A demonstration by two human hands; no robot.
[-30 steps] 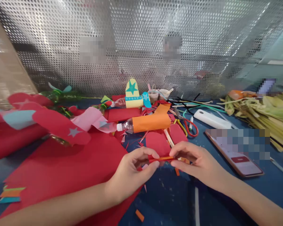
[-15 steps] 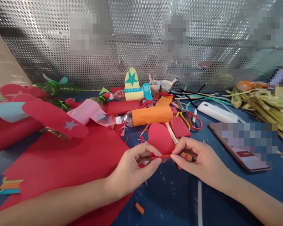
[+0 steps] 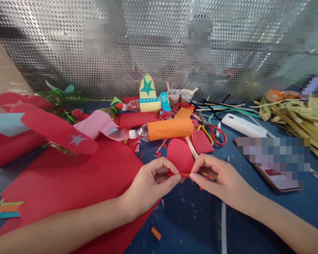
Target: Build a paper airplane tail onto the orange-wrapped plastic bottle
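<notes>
Between my two hands is a red paper cutout (image 3: 180,155) with a rounded top, its lower edge folded toward me. My left hand (image 3: 155,187) pinches the left end of that fold between thumb and fingers. At the fold's right end, my right hand (image 3: 214,174) pinches it the same way. A thin orange line shows along the crease. Just beyond the cutout lies a plastic bottle (image 3: 161,129) wrapped in orange paper, with a white cap. Small orange and blue scraps (image 3: 207,176) lie partly hidden behind my right hand.
A large red sheet (image 3: 76,176) spreads under my left forearm. Red-handled scissors (image 3: 219,135), a phone (image 3: 275,165) and a white device (image 3: 243,126) lie to the right. Corn husks (image 3: 296,120) are farther right. A yellow-wrapped bottle (image 3: 148,104) stands near the perforated metal wall (image 3: 153,46).
Both hands have shifted very slightly left with the red cutout, and its folded edge looks flatter. The whole view has drifted a little. Nothing was let go.
</notes>
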